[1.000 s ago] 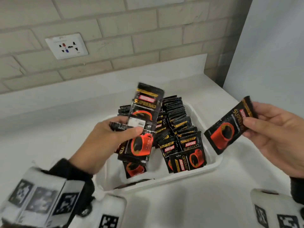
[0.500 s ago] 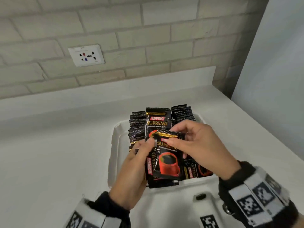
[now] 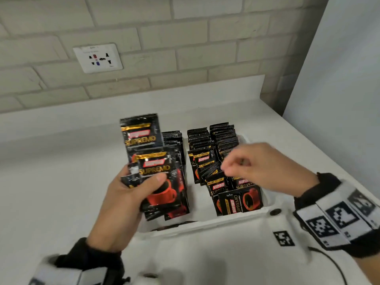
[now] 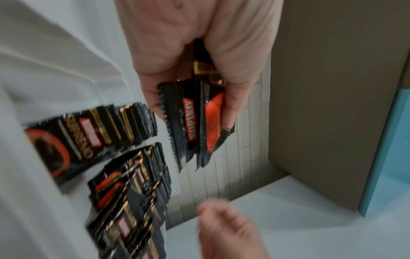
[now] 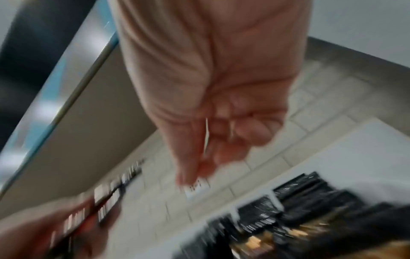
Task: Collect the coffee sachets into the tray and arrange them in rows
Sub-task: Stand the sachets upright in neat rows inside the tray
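Wall (image 3: 185, 48): pale brick, behind the tray.
Table (image 3: 61, 161): white, carries the tray.
Tray (image 3: 205, 225): white, shallow, the landmark here; sits on the table below the wall.
Rows (image 3: 213, 145): black sachets standing on edge inside the tray, packed toward its far side; those at the near right lean loosely.
Left hand (image 3: 125, 204): over the tray's left half, fingers (image 3: 158, 178) and thumb clamped on a bunch of sachets.
Right hand (image 3: 261, 167): over the tray's right half, just above the leaning sachets; fingers curled together, nothing seen between them, blurred in the wrist view.
Bunch (image 3: 156, 167): several sachets fanned upright, above the tray's left side.
Socket (image 3: 98, 58): white plate on the wall, up and left of the tray.
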